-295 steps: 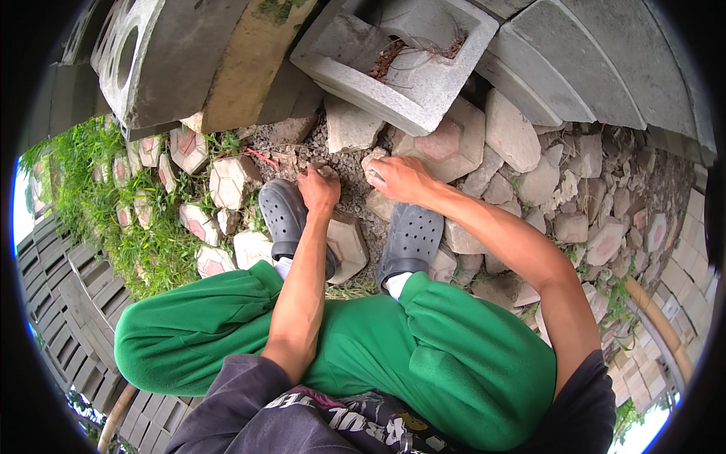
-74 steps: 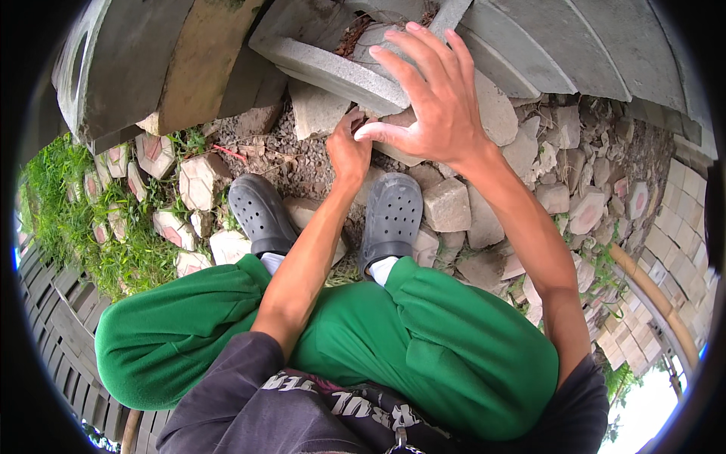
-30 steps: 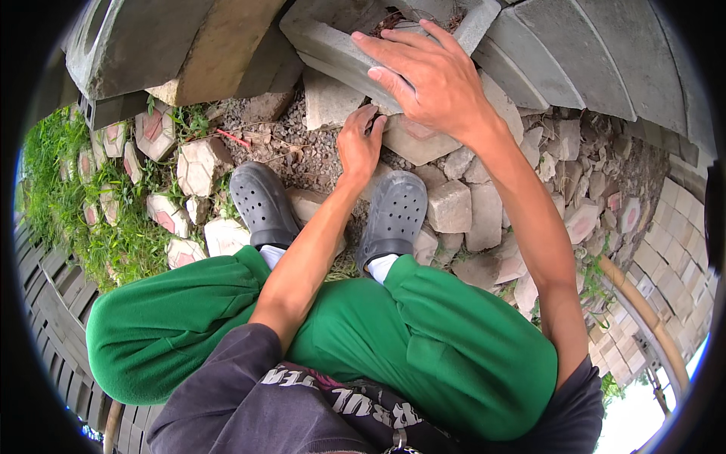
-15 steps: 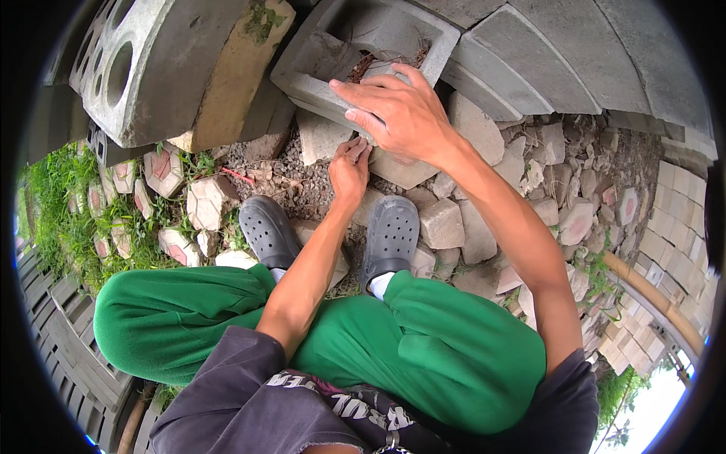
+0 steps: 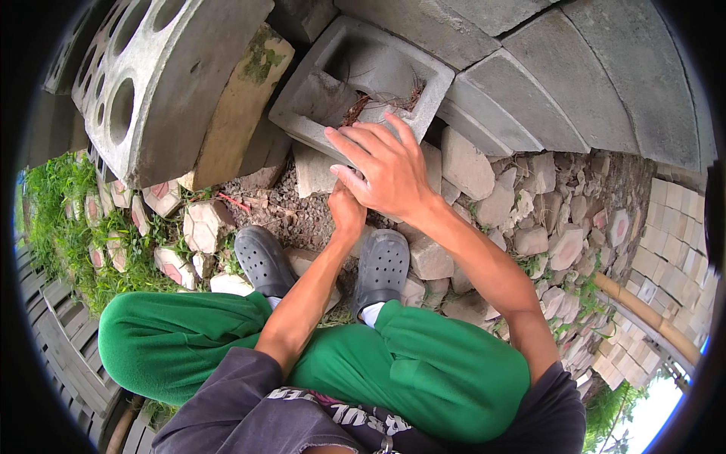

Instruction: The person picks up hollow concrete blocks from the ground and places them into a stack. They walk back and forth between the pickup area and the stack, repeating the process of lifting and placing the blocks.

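Observation:
A grey hollow concrete block [image 5: 302, 125] lies in front of me with its cavity facing up and dry brown plant bits inside. My right hand [image 5: 386, 170] is held over its near edge, fingers spread and nothing in them; whether the fingertips touch the block I cannot tell. Just below, my left hand [image 5: 349, 213] is low by the gravel and the pale paving stone [image 5: 314, 170] at the block's near side. The right hand covers the left hand's fingers, so what they hold, if anything, is hidden.
Large grey blocks with round holes [image 5: 181, 98] stand at the left. More concrete blocks [image 5: 514, 98] are stacked at the far right. Broken hexagonal pavers [image 5: 208, 225] and rubble surround my dark clogs [image 5: 382, 265]. A bamboo pole [image 5: 650, 314] lies at the right.
My right hand has drawn slightly nearer me, off the block's cavity and toward my left hand. The left hand's fingers, seen pinched together at the block's near edge before, are now covered.

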{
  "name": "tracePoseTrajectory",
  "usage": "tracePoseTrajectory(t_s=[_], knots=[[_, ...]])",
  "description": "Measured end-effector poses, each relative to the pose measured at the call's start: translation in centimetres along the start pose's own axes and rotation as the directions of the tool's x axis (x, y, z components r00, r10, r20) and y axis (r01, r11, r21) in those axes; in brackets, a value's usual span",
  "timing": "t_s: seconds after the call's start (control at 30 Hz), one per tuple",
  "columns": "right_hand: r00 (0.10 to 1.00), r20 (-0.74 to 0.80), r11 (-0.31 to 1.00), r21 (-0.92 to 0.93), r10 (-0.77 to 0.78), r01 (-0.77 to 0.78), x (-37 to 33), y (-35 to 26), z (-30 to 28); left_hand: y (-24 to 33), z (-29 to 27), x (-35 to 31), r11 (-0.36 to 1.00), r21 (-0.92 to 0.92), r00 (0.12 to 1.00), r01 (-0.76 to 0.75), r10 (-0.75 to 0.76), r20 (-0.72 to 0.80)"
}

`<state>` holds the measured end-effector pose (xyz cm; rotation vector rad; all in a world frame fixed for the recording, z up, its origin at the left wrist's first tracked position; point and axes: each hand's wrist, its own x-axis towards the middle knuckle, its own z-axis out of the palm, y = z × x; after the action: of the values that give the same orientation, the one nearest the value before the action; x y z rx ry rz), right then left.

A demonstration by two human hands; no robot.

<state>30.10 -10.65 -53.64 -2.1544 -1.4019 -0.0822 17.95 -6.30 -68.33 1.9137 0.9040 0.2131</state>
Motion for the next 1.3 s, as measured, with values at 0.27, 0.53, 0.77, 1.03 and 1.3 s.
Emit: tracePoseTrajectory(t_s=[0.27,0.53,0.77,1.03,1.3], knots=[[1.000,-0.011,1.000,0.004,-0.020,0.020,0.1,0.3,0.4,-0.7,-0.3,-0.1,0.996,-0.088,1.000,-0.024,0.024,-0.004],[0.995,-0.023,0.936,0.344,0.093,-0.079,0.8,0.8,-0.9,-1.4,-0.2,-0.3,0.999,0.021,0.997,-0.044,0.042,0.068],[0.993,-0.120,0.981,0.195,0.001,0.023,2.5,3.4,-1.0,-2.0,1.0,-0.3,0.994,-0.101,0.996,-0.052,0.044,-0.081],[1.000,0.010,0.982,0.191,-0.006,0.004,2.5,2.8,0.2,-2.7,0.3,0.1,0.964,0.102,0.968,-0.246,0.249,-0.024],[1.000,0.007,0.986,0.164,-0.015,0.014,2.9,2.9,-0.2,-3.2,0.1,0.7,0.910,0.172,0.924,-0.376,0.383,-0.009]])
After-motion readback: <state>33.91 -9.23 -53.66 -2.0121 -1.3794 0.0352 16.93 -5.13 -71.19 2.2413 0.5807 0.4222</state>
